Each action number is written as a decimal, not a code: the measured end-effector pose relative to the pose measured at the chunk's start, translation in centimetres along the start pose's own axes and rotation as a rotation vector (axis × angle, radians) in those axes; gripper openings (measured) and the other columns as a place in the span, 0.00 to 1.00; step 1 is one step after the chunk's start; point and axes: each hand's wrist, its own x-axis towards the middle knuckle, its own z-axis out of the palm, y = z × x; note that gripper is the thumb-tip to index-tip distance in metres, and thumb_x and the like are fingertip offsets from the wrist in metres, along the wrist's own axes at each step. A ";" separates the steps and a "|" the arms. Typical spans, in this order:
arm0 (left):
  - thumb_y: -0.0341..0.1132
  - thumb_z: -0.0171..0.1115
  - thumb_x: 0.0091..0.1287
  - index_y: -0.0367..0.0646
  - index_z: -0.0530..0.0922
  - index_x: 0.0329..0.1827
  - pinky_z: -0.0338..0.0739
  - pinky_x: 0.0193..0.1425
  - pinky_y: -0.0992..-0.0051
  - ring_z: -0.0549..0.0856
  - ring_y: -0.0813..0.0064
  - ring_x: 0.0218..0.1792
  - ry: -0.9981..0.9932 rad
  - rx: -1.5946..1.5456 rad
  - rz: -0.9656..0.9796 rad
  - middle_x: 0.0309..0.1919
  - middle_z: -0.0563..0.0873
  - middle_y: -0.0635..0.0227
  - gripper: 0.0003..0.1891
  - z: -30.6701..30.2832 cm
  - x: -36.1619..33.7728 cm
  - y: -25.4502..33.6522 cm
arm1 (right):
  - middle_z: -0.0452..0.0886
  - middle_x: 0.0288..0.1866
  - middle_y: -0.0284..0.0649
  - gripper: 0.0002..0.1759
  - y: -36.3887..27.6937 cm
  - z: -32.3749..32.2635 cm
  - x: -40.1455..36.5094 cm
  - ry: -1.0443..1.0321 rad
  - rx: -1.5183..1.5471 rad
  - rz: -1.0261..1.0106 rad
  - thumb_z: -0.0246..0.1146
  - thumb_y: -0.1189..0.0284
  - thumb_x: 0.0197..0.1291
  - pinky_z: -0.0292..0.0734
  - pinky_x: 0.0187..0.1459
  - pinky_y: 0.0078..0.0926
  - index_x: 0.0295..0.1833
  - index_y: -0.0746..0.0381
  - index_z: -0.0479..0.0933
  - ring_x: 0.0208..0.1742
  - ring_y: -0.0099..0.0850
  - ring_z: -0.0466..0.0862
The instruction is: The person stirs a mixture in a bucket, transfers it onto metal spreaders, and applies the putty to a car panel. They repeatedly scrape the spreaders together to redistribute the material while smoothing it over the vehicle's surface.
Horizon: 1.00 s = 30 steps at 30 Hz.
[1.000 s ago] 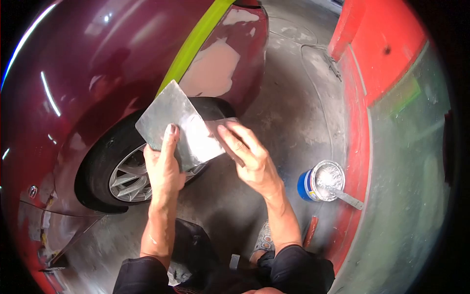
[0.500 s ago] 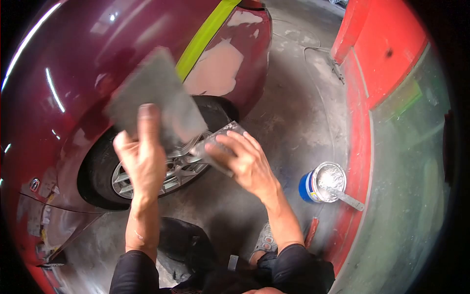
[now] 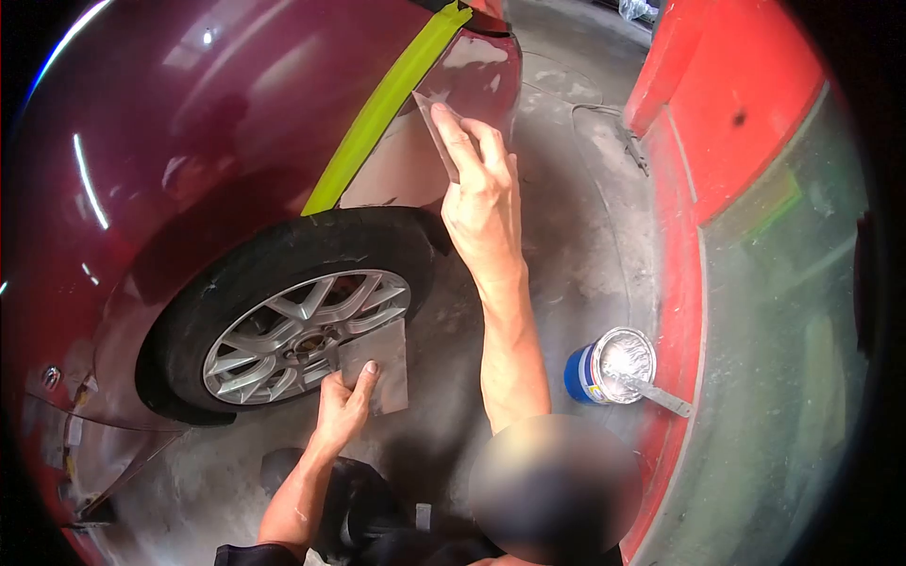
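Note:
My right hand (image 3: 484, 193) grips a thin putty spreader (image 3: 436, 141), its edge against the pale filler patch (image 3: 392, 170) on the maroon car panel. Part of that patch lies hidden behind the hand and spreader. Beside it, a strip of yellow-green masking tape (image 3: 377, 115) runs along the panel. Lower down, my left hand (image 3: 344, 407) holds a flat grey plate (image 3: 385, 354), thumb on top, in front of the silver wheel (image 3: 311, 341).
An open blue can (image 3: 582, 374) of pale paste stands on the floor to the right, a metal scraper (image 3: 666, 398) across its rim. Beyond it are a red panel (image 3: 736, 104) and a greenish curved surface (image 3: 783, 311). A blurred round shape (image 3: 552, 491) covers the lower middle.
My right hand has moved up with the spreader, away from the plate, to the filler patch. My left hand has lowered the plate from before the fender to before the wheel.

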 end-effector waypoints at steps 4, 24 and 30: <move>0.45 0.60 0.76 0.34 0.80 0.32 0.67 0.26 0.75 0.70 0.86 0.25 -0.009 0.010 -0.012 0.22 0.76 0.79 0.21 -0.5 0.4 -0.6 | 0.74 0.59 0.43 0.40 -0.6 0.7 -0.1 -0.002 -0.124 0.002 0.58 0.86 0.52 0.57 0.65 0.81 0.72 0.46 0.72 0.63 0.47 0.76; 0.44 0.61 0.76 0.32 0.83 0.36 0.70 0.29 0.75 0.72 0.85 0.26 -0.040 0.037 -0.048 0.23 0.79 0.76 0.20 0.1 1.0 -0.6 | 0.74 0.59 0.41 0.40 0.8 0.8 -0.7 0.073 -0.069 0.016 0.57 0.89 0.51 0.60 0.64 0.80 0.70 0.46 0.75 0.62 0.45 0.77; 0.44 0.61 0.76 0.32 0.83 0.37 0.71 0.31 0.75 0.73 0.85 0.27 -0.024 0.045 -0.016 0.24 0.80 0.76 0.19 -0.1 1.0 -0.6 | 0.74 0.59 0.40 0.41 1.4 1.6 0.3 0.090 -0.045 -0.022 0.57 0.90 0.48 0.62 0.64 0.79 0.69 0.47 0.76 0.62 0.45 0.77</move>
